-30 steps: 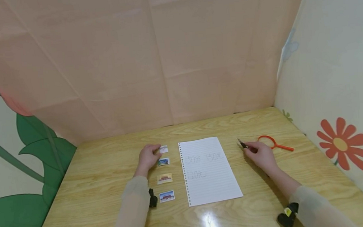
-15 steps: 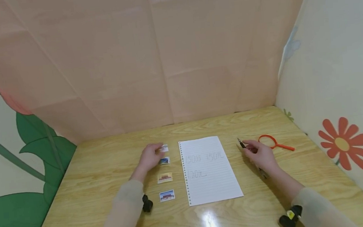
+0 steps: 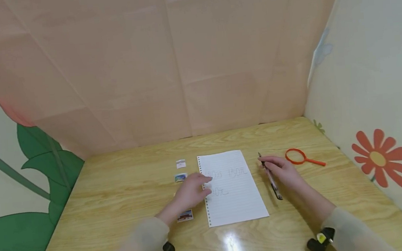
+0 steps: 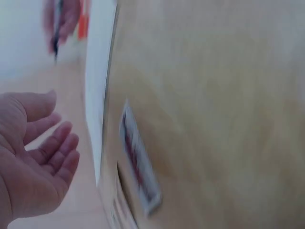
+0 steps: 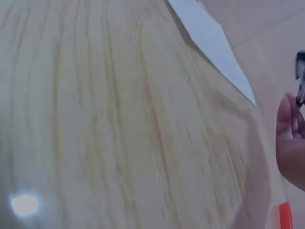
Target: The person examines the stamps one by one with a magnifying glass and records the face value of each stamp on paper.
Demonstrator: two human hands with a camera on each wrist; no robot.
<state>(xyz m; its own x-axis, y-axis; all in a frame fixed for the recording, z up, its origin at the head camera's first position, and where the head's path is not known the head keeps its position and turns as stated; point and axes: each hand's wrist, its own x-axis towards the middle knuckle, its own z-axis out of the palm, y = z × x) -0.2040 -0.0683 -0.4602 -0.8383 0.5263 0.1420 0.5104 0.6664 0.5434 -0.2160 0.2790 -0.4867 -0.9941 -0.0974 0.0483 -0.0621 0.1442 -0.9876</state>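
My left hand (image 3: 191, 191) hovers at the left edge of the lined paper (image 3: 234, 206), with its fingers loosely bent and nothing in them. In the left wrist view the same hand (image 4: 35, 152) shows an empty palm. Stamps stand in a column left of the paper: a pale stamp (image 3: 181, 164) at the top, a blue one (image 3: 181, 177) below, and a stamp with a red building (image 3: 185, 215) at the bottom. The left hand hides most of one between. My right hand (image 3: 285, 172), right of the paper, pinches a pen (image 3: 273, 185) above the table.
A red magnifying glass (image 3: 305, 158) lies beyond the right hand. Faint handwriting (image 3: 237, 172) covers the paper's upper half. The wooden table (image 3: 114, 197) ends at a pink-draped back wall (image 3: 140, 87) and a flowered right wall (image 3: 373, 86).
My left hand has left the top stamp and moved down and right to the paper's edge. The pen in my right hand has swung, its rear end now pointing toward me.
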